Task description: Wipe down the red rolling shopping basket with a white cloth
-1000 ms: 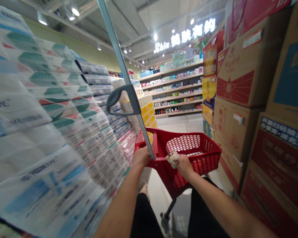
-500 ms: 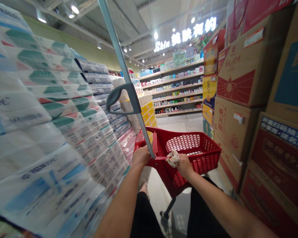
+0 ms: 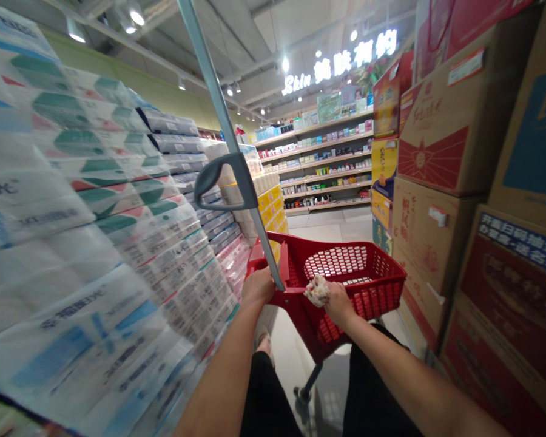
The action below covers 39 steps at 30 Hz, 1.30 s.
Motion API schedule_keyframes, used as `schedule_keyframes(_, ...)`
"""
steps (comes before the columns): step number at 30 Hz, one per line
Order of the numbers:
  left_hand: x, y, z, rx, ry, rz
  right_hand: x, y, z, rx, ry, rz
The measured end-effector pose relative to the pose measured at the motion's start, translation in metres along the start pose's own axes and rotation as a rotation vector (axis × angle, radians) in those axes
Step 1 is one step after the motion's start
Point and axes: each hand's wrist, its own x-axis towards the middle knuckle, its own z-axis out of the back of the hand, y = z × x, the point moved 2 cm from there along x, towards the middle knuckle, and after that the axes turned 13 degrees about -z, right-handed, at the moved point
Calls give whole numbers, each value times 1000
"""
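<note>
A red plastic shopping cart (image 3: 377, 291) with a perforated basket stands in front of me. My left hand (image 3: 258, 287) is closed around the left end of its red handle, beside the foot of a grey pole (image 3: 218, 109) that rises from the cart. A grey loop grip (image 3: 225, 182) sits partway up the pole. At the right part of the handle, my right hand (image 3: 339, 303) is closed, its fingers partly hidden. A crumpled whitish bundle with reddish spots (image 3: 317, 291) lies against its fingers; I cannot tell exactly what it is.
Tall stacks of wrapped tissue packs (image 3: 131, 200) line the left side. Printed cardboard boxes (image 3: 437, 145) are piled close on the right. Beyond the cart, shelves (image 3: 323, 158) of small products stand under a lit sign (image 3: 341, 64). Pale floor (image 3: 332, 233) runs between.
</note>
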Motion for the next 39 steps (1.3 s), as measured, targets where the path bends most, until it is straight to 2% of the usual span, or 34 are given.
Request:
schedule_keyframes(28, 0, 2, -3, -6, -23, -13, -1, -6, -5, 21, -13, 37)
schedule_keyframes(39, -2, 1, -3, 1, -34, -25, -4, -4, -2, 26, -61, 50)
